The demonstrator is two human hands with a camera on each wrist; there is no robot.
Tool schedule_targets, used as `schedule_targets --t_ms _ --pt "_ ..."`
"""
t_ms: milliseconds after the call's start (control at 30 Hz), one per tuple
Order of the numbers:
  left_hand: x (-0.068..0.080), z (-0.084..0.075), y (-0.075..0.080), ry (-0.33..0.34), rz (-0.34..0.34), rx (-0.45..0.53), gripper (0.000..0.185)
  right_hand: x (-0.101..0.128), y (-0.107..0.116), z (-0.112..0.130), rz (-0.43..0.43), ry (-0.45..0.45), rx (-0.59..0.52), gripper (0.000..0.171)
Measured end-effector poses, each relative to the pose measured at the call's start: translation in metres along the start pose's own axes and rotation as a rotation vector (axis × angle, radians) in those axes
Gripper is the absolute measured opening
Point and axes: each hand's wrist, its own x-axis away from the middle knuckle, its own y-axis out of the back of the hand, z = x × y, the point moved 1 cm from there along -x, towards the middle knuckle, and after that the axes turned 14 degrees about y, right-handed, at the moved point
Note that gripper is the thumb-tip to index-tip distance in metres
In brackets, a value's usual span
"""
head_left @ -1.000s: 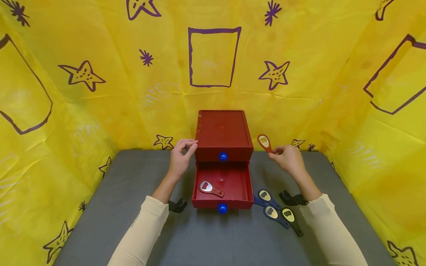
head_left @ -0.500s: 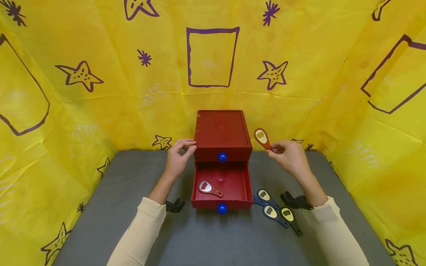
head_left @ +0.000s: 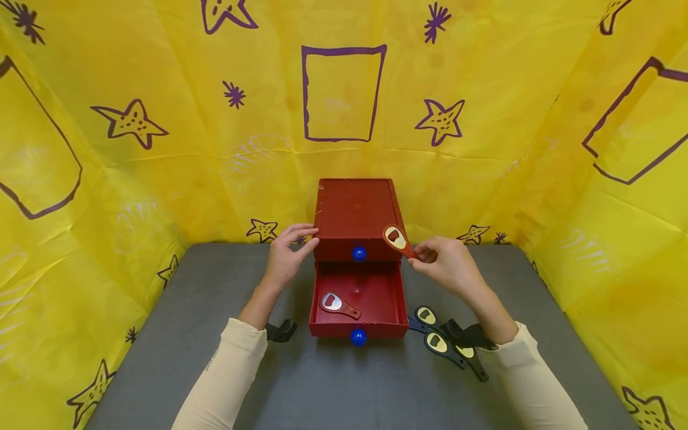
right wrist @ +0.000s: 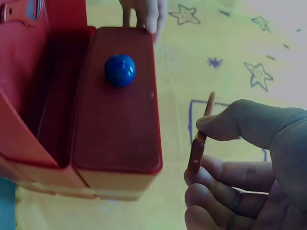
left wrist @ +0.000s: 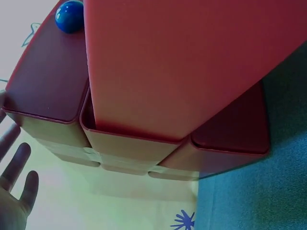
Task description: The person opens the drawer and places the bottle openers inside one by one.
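A yellow backdrop with purple starfish line drawings stands behind a grey tabletop. At the left, a cream sleeve leads to the left hand. Its fingers are extended, the thumb set apart, and the fingertips are at the left edge of the red drawer cabinet; this hand grips nothing.

The cabinet's upper drawer is closed and carries a blue knob. The lower drawer is pulled out; inside, toward its left front, lies a red-handled bottle opener.

To the right, the red bottle opener is held clear of the cabinet, overlapping its front right corner in the head view, metal end pointing up and left. The right hand pinches its handle end between thumb and fingers.

Beside the drawer's right side lie dark blue bottle openers, one only partly visible. Next to them, a black bottle opener is partly hidden by the black wrist mount.
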Motion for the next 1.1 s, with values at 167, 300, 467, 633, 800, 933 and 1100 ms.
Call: schedule_targets --t_ms 167,300,467,633,800,933,1100 --pt "0.000 0.000 0.000 -0.010 -0.003 0.012 0.025 -0.001 -0.010 0.007 0.081 0.038 0.015 0.011" --pt "0.000 0.000 0.000 -0.003 -0.001 0.022 0.025 -0.002 -0.018 0.014 0.152 0.057 0.012 0.010" --pt "0.003 -0.007 0.000 0.021 0.012 0.017 0.026 -0.003 -0.031 0.021 0.216 0.055 -0.012 0.011" --pt "0.012 -0.029 0.003 0.012 0.015 0.020 0.025 -0.006 -0.051 0.024 0.269 0.069 -0.010 0.012" --pt "0.013 -0.030 0.002 0.012 0.010 0.038 0.025 -0.011 -0.071 0.024 0.313 0.083 -0.006 0.012" --pt "0.010 -0.026 0.000 0.018 0.007 0.067 0.024 -0.013 -0.088 0.023 0.343 0.062 -0.008 0.015" --pt "0.009 -0.023 0.000 0.017 0.001 0.071 0.024 -0.015 -0.106 0.023 0.335 0.021 0.036 0.021"
